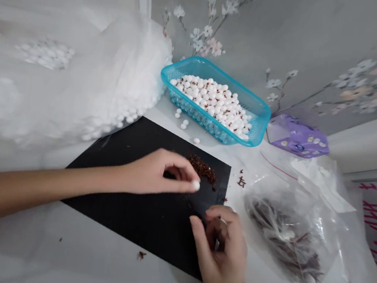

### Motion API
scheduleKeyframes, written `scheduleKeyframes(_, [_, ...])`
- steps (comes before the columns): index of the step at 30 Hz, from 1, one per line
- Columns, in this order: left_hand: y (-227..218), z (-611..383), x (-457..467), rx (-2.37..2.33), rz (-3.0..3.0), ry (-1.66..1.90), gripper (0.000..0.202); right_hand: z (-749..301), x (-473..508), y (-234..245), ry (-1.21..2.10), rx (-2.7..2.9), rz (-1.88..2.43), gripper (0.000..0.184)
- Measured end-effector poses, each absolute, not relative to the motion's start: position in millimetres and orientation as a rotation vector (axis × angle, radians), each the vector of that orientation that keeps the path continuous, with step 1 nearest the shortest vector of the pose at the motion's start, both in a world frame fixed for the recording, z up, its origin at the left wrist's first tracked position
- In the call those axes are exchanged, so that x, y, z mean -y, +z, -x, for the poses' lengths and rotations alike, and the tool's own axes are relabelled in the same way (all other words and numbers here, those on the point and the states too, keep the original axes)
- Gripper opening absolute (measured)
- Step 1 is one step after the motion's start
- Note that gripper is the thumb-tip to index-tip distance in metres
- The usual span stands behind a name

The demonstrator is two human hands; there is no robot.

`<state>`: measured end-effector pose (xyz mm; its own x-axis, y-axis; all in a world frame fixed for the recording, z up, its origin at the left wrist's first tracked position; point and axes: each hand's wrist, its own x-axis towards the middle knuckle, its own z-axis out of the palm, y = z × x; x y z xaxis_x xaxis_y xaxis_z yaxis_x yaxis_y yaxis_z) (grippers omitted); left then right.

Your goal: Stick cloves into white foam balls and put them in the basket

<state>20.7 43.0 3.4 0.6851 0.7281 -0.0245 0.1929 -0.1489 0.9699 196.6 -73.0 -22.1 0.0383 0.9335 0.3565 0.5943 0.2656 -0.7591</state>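
My left hand (161, 172) rests on a black mat (126, 207) and pinches a small white bead (196, 185) between thumb and fingertips. A small heap of dark red-brown bits (203, 168) lies on the mat just beyond that hand. My right hand (222, 250) hovers at the mat's right edge with its fingers curled inward around something I cannot make out.
A turquoise basket (255, 122) of white beads stands at the back, with a few loose beads (184, 123) before it. A large white bag of beads (64, 68) fills the left. A clear bag of brown scraps (286, 239) lies right, a purple packet (298, 138) behind it.
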Motion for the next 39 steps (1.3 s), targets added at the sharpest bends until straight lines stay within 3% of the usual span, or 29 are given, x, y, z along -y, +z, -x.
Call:
scheduleKeyframes(3, [-1.0,-10.9,-67.3,-0.945,-2.142,0.729,0.021,-195.4,71.6,-23.8,0.422,1.832,1.498,0.015])
scheduleKeyframes(6, [-8.3,-3.6,-82.0,-1.031,-2.364,0.670,0.022,-194.4,70.0,-25.4,0.384,1.901,1.505,0.011])
scheduleKeyframes(16, [-1.1,-25.3,-110.3,-0.964,-2.589,0.541,0.032,-195.3,64.6,-26.0,0.412,1.819,1.547,0.015])
scheduleKeyframes(21, [-4.1,-35.1,-130.8,-0.896,-2.659,0.447,0.027,-196.5,65.4,-23.9,0.503,1.835,1.541,0.013])
scheduleKeyframes(27, [13.7,-36.4,-82.5,-0.917,-2.164,0.687,0.021,-199.3,66.4,-21.4,0.544,1.689,1.493,0.010])
scheduleKeyframes(32, [11.6,-34.4,-6.4,-0.702,-1.427,0.368,0.024,-205.3,70.6,-16.8,0.477,1.609,1.418,0.013])
scheduleKeyframes(39, [-3.0,-35.8,5.0,-0.865,-1.289,0.594,0.021,-208.6,72.9,-12.0,0.665,1.685,1.267,0.013])
